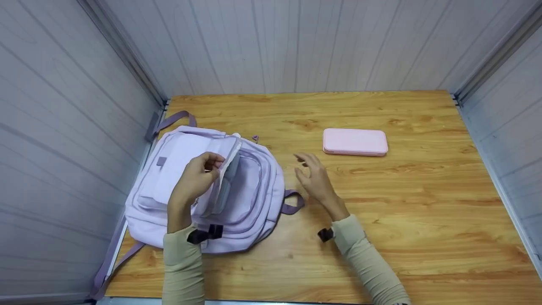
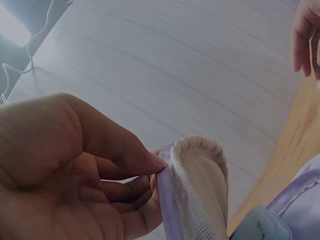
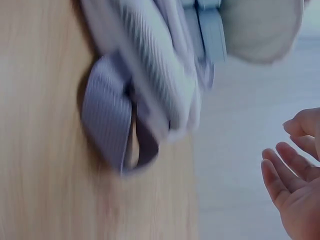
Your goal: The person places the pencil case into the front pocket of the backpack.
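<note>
A pale lilac backpack (image 1: 169, 178) lies on its back, its front pocket pulled open. My left hand (image 1: 197, 176) pinches the pocket's zipper edge (image 2: 172, 195) between thumb and fingers, holding the flap up. Light blue box-like items (image 3: 212, 32) show inside the opened pocket; their kind is not clear. My right hand (image 1: 313, 178) hovers between the backpack and a pink pencil case (image 1: 355, 142), fingers loosely bent and nothing in them. That case lies closed, to the right of and beyond the right hand.
The backpack's purple top loop (image 1: 293, 202) sticks out to the right over the wooden table (image 1: 423, 220). Purple straps (image 1: 127, 256) trail off its left side to the table edge. Pale panel walls (image 1: 275, 46) stand at the back and both sides.
</note>
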The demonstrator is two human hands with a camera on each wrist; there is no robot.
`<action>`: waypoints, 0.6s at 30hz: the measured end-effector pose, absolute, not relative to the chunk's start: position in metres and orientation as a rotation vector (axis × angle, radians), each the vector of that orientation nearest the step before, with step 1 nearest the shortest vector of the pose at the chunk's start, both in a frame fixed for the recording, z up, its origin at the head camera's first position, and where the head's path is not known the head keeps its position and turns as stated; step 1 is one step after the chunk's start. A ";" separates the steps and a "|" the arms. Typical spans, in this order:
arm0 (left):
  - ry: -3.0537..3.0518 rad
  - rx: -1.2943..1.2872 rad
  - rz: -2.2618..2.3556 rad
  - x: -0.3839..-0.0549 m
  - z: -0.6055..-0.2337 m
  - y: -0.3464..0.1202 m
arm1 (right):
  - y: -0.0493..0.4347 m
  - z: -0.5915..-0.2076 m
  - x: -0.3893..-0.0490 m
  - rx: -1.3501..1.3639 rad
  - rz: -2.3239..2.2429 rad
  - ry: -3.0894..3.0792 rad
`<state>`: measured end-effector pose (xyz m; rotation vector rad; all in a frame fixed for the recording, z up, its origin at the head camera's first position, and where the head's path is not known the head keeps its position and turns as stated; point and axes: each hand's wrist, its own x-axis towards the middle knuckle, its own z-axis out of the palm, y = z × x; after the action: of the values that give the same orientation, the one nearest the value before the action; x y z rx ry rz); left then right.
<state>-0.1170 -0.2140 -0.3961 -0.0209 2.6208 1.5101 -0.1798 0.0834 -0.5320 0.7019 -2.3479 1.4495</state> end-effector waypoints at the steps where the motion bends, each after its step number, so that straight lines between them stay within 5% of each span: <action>1: 2.621 -0.020 1.509 -0.116 -0.396 -0.215 | 0.090 -0.534 -0.182 0.674 1.443 -2.371; 18: 2.621 -0.003 1.523 -0.116 -0.396 -0.216 | 0.219 -0.550 -0.227 0.194 1.256 -2.657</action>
<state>-0.1159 -0.2159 -0.3964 -0.0035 2.6214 1.5227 -0.2272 0.2192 -0.5505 0.1938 -2.6574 1.2562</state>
